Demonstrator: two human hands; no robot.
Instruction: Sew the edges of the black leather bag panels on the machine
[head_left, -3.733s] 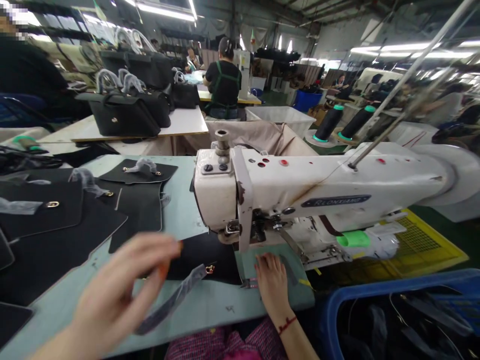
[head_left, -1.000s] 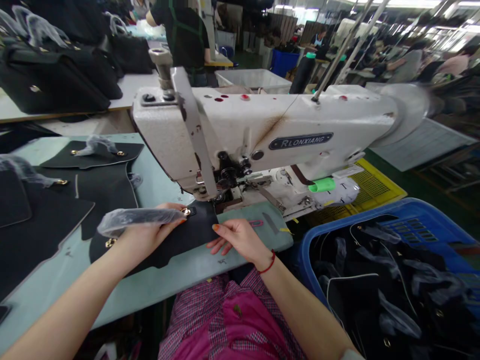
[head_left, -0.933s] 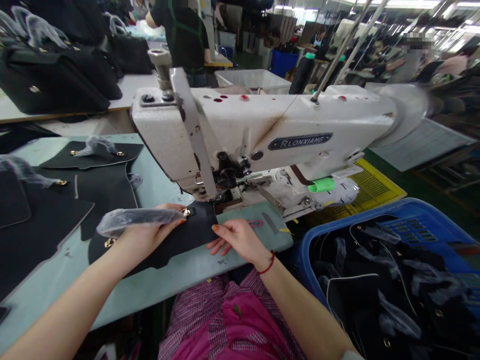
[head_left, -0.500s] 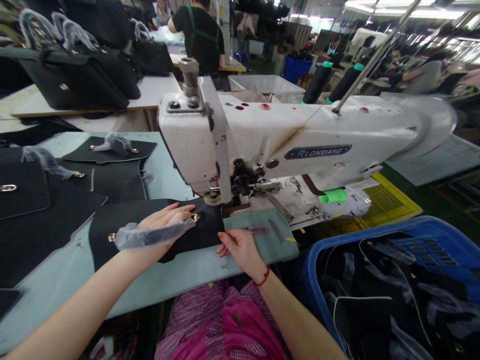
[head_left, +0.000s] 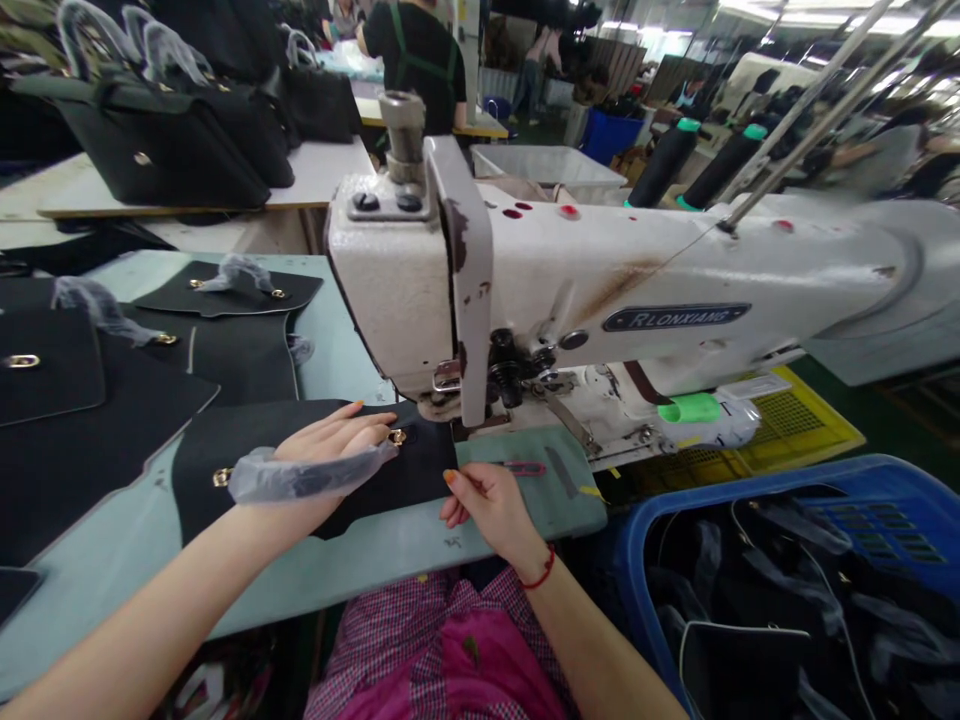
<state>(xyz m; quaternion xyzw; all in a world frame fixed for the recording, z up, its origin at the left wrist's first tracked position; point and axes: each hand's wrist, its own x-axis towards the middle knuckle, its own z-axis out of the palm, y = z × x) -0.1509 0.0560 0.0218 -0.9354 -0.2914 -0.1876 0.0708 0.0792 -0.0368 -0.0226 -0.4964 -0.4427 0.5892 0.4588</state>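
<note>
Under machine head (head_left: 420,290) | black panel (head_left: 300,470) flat on table (head_left: 150,570), right edge at needle | left hand (head_left: 330,445) open, pressing panel by wrapped strap (head_left: 300,478) | right hand (head_left: 487,500) pinching panel edge | seam seems barely begun, most left | bin (head_left: 787,500) right

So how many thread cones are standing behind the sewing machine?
2, both black with green caps, side by side behind the machine's arm: one on the left, the other right of it. More may be hidden.
</note>
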